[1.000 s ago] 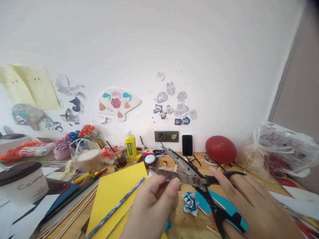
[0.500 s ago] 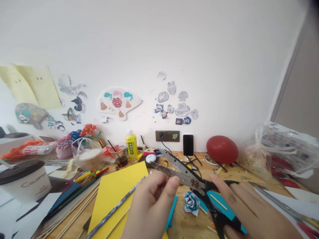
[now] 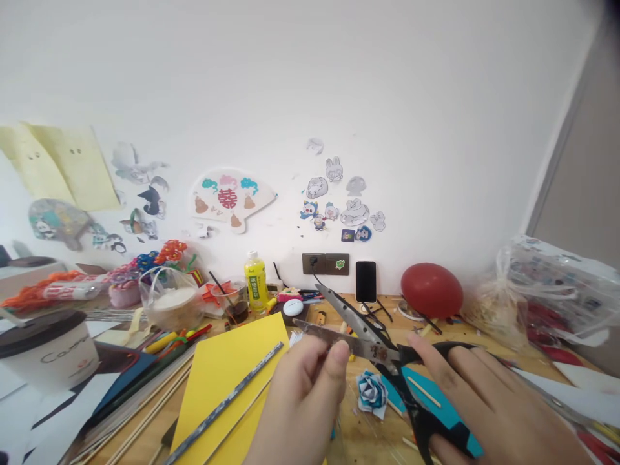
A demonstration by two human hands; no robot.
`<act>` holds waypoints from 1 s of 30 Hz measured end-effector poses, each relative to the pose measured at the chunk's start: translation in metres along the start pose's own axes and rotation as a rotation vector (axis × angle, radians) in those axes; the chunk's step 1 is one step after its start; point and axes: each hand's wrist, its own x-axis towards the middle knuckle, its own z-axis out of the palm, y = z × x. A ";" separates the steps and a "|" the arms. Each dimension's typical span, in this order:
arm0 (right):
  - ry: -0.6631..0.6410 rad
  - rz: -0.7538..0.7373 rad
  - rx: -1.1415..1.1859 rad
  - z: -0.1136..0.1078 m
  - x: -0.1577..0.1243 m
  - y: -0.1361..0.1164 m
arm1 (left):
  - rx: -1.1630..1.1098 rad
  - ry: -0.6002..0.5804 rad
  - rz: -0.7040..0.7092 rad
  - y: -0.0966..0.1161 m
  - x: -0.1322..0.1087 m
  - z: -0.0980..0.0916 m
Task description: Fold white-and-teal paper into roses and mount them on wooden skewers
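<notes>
My right hand (image 3: 494, 403) grips black-handled scissors (image 3: 357, 321), with fingers in the handle loops. Their blades are spread apart and point up and to the left. Dark brown stains mark the metal near the pivot. My left hand (image 3: 303, 403) is closed in a pinch, its thumb up against the lower blade; whatever lies between its fingertips is too hidden to name. Below the scissors a blue-and-white paper rose (image 3: 372, 392) sits on the wooden table. Left of my left hand, a grey patterned strip (image 3: 227, 398) lies across yellow paper (image 3: 220, 352).
A lidded paper cup (image 3: 48, 355) stands at left, near thin wooden sticks (image 3: 140, 413). Along the wall are a yellow-labelled bottle (image 3: 256, 282), a phone (image 3: 366, 282) and a red balloon (image 3: 432, 290). Another pair of scissors (image 3: 557, 405) lies at right, under plastic bags (image 3: 566, 290).
The scissor blades have spread wider, the upper tip rising. My left hand has shifted slightly right, covering most of the teal paper beside it.
</notes>
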 end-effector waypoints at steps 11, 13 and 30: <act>0.017 -0.059 -0.016 -0.005 0.006 0.003 | 0.327 0.108 0.186 0.001 0.007 -0.005; 0.006 -0.075 -0.013 -0.008 0.007 0.006 | 0.360 0.104 0.218 0.003 0.009 -0.004; -0.017 0.054 -0.015 -0.014 0.009 0.013 | 0.309 -0.022 0.197 0.005 0.008 0.001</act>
